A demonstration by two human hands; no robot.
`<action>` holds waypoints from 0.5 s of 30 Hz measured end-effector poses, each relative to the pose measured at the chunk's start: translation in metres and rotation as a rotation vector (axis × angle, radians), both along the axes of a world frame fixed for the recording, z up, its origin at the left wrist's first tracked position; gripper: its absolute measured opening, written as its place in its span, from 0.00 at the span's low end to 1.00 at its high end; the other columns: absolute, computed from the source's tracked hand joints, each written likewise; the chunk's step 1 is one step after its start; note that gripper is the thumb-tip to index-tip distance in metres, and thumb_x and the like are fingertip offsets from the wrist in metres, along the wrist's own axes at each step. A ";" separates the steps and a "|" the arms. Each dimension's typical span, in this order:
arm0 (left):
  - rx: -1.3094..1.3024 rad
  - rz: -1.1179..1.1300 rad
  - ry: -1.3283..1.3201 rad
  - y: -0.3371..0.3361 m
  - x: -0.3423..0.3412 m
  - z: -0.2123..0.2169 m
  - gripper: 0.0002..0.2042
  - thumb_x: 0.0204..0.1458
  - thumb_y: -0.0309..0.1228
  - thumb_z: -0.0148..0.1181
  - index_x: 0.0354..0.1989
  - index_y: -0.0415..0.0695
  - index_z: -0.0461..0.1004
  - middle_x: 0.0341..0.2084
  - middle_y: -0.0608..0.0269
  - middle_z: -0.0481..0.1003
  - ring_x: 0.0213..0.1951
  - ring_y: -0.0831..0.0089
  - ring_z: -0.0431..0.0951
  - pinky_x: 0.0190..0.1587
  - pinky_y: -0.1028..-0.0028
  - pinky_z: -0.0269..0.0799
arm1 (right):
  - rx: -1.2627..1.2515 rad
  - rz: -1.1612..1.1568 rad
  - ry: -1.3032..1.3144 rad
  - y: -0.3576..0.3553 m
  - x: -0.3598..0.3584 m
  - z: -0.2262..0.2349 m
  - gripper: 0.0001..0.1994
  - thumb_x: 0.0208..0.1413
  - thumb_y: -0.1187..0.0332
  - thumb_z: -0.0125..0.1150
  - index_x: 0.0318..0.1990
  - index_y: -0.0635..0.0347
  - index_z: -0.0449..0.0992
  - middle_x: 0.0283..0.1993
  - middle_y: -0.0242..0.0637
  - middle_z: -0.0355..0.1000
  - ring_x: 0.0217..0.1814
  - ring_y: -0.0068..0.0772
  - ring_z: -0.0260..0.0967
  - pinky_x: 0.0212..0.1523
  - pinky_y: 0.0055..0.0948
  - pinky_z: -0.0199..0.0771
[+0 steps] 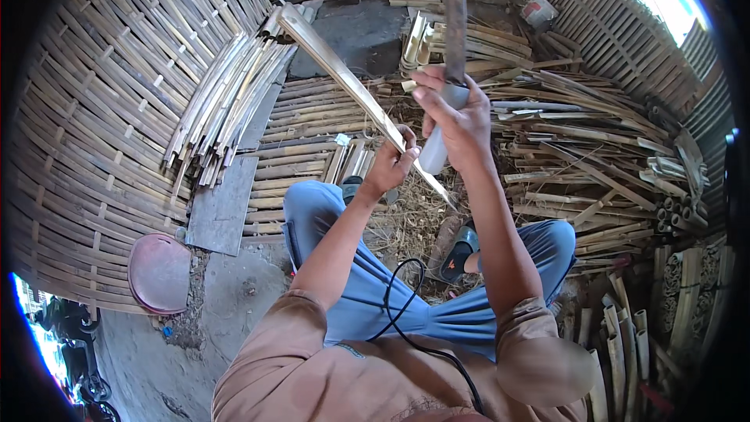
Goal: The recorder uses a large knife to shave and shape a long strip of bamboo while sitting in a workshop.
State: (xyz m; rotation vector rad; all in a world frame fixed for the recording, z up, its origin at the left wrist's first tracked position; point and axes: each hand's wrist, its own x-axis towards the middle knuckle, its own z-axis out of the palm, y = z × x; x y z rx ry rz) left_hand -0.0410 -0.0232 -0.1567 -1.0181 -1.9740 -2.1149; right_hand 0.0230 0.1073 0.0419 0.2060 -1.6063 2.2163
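A long split bamboo strip (pixel 336 66) slants from the upper left down to a thin tip between my knees. My left hand (pixel 387 166) is closed around it near its lower end. In my right hand (pixel 466 121), the fingers wrap the pale handle of a machete (pixel 455 19), whose dark blade points up and away. The handle's lower end is close beside the strip and my left fingers; whether they touch, I cannot tell. Shavings (pixel 414 227) litter the ground below my hands, between my sandalled feet.
A bundle of split bamboo (pixel 226 101) leans by the woven bamboo wall (pixel 101 117) on the left, near a reddish round seat (pixel 158 273). Stacked bamboo (pixel 578 141) fills the right side. A white bucket (pixel 539 10) stands far right; a black cable (pixel 388 297) crosses my lap.
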 end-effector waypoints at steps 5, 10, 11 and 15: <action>-0.094 0.007 0.044 -0.002 0.009 0.007 0.19 0.54 0.23 0.58 0.56 0.43 0.71 0.49 0.61 0.76 0.50 0.68 0.77 0.53 0.65 0.73 | 0.262 0.005 0.015 -0.028 -0.001 0.021 0.22 0.50 0.69 0.79 0.50 0.67 0.78 0.41 0.38 0.81 0.25 0.16 0.74 0.20 0.21 0.72; -0.013 0.034 0.027 -0.001 0.014 0.012 0.16 0.55 0.24 0.58 0.53 0.41 0.72 0.43 0.57 0.78 0.46 0.66 0.78 0.52 0.65 0.73 | 0.190 0.008 0.062 -0.050 -0.009 0.028 0.15 0.54 0.75 0.74 0.48 0.63 0.78 0.35 0.32 0.79 0.25 0.15 0.73 0.19 0.20 0.71; 0.017 0.032 0.010 -0.002 0.013 0.011 0.16 0.55 0.24 0.59 0.53 0.41 0.72 0.43 0.57 0.77 0.46 0.66 0.78 0.52 0.65 0.73 | 0.151 0.033 0.039 -0.051 -0.010 0.029 0.14 0.55 0.75 0.73 0.47 0.63 0.78 0.35 0.32 0.79 0.24 0.15 0.73 0.19 0.19 0.71; -0.051 0.003 0.048 -0.004 0.001 0.001 0.19 0.56 0.25 0.58 0.57 0.40 0.68 0.48 0.56 0.74 0.50 0.66 0.75 0.53 0.65 0.71 | 0.208 0.024 0.055 -0.043 -0.014 0.032 0.15 0.56 0.79 0.70 0.50 0.63 0.78 0.35 0.35 0.78 0.21 0.15 0.69 0.18 0.19 0.70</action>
